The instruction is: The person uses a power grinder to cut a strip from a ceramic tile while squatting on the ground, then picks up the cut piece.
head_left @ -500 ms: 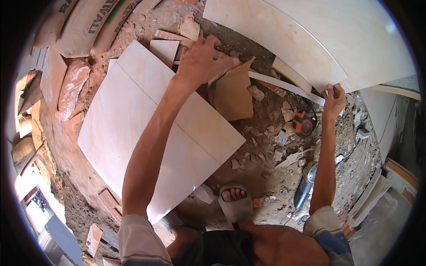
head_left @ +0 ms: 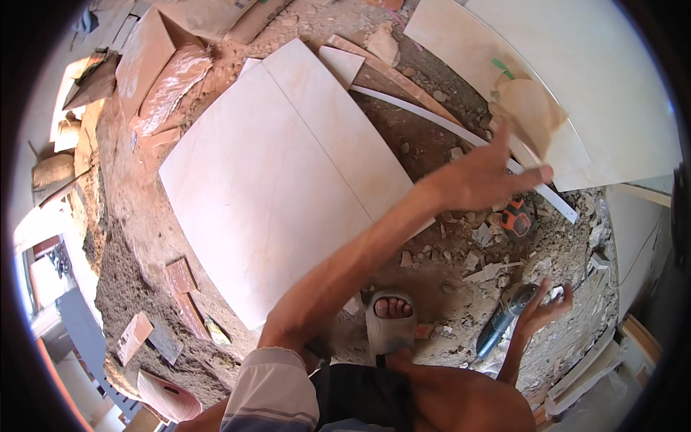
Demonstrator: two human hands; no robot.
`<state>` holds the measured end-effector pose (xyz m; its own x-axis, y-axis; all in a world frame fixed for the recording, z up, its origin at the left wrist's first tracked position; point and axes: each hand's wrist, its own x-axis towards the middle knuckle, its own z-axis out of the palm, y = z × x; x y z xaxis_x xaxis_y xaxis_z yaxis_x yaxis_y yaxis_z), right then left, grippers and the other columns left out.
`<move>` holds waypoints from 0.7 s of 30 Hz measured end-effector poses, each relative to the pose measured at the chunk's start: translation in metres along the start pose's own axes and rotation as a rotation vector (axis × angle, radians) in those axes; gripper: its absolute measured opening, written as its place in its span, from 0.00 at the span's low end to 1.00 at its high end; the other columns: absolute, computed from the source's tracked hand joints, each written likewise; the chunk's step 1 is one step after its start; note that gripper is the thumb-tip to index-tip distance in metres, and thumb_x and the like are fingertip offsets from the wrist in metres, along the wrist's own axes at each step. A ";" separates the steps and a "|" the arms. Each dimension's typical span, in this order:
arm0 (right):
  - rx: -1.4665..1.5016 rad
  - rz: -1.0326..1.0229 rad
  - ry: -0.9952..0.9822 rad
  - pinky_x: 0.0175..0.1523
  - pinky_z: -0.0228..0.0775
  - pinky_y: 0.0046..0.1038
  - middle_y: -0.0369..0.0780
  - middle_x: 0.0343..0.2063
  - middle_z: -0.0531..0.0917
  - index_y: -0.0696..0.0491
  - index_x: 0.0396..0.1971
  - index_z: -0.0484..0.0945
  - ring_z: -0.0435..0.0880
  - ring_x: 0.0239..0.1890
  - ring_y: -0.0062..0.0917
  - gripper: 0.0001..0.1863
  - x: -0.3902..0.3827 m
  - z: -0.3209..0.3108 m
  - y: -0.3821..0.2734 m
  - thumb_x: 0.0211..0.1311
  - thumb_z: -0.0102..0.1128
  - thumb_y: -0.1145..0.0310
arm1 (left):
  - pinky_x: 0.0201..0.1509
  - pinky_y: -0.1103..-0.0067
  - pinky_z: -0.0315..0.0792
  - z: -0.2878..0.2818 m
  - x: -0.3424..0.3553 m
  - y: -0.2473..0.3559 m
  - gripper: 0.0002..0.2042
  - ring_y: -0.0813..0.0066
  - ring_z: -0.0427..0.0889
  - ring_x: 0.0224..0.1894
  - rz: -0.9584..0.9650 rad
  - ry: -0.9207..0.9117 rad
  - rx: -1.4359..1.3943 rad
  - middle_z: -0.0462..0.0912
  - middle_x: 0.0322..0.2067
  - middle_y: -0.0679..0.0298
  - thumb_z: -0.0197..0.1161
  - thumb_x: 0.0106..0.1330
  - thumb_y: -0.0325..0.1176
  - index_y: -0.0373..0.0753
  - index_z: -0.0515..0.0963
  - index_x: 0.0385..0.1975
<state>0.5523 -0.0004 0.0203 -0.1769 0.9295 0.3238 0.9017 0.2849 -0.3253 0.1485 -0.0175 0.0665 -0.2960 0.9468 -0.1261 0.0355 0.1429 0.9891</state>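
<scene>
My left hand (head_left: 484, 180) reaches across to the right, fingers spread and somewhat blurred, above a long white strip (head_left: 439, 124). Just beyond its fingers a blurred piece of brown cardboard (head_left: 531, 111) appears against the pale tiles (head_left: 612, 79) at the far right. My right hand (head_left: 545, 311) is low at the right, fingers apart and holding nothing, beside the head of a blue-green angle grinder (head_left: 502, 322) on the rubble. An orange and black tape measure (head_left: 518, 218) lies between the two hands. A large pale tile (head_left: 288, 187) with a thin line across it lies under my left forearm.
Broken tile chips (head_left: 493, 272) and dirt surround the grinder. My sandalled foot (head_left: 391, 324) stands near the tile's right corner. Tile offcuts (head_left: 180, 277) lie at left. Filled sacks (head_left: 205, 16) and plastic wrapping (head_left: 173, 90) are at the far left.
The cardboard has left the ground beside the large tile and is now at the far right, out of my left hand. My right hand has let go of the strip and dropped toward the grinder.
</scene>
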 end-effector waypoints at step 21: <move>-0.035 0.389 -0.397 0.62 0.75 0.42 0.51 0.57 0.78 0.60 0.75 0.61 0.79 0.58 0.41 0.47 -0.128 0.051 0.122 0.62 0.74 0.57 | 0.47 0.51 0.76 -0.154 -0.448 -0.109 0.39 0.36 0.88 0.39 -0.957 1.517 0.458 0.86 0.31 0.34 0.52 0.75 0.69 0.28 0.83 0.43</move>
<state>0.6648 -0.0729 -0.1060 0.0423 0.9834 -0.1764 0.9416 -0.0983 -0.3222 0.1307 -0.5020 0.0273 -0.8573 -0.4959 -0.1381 -0.4922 0.7110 0.5022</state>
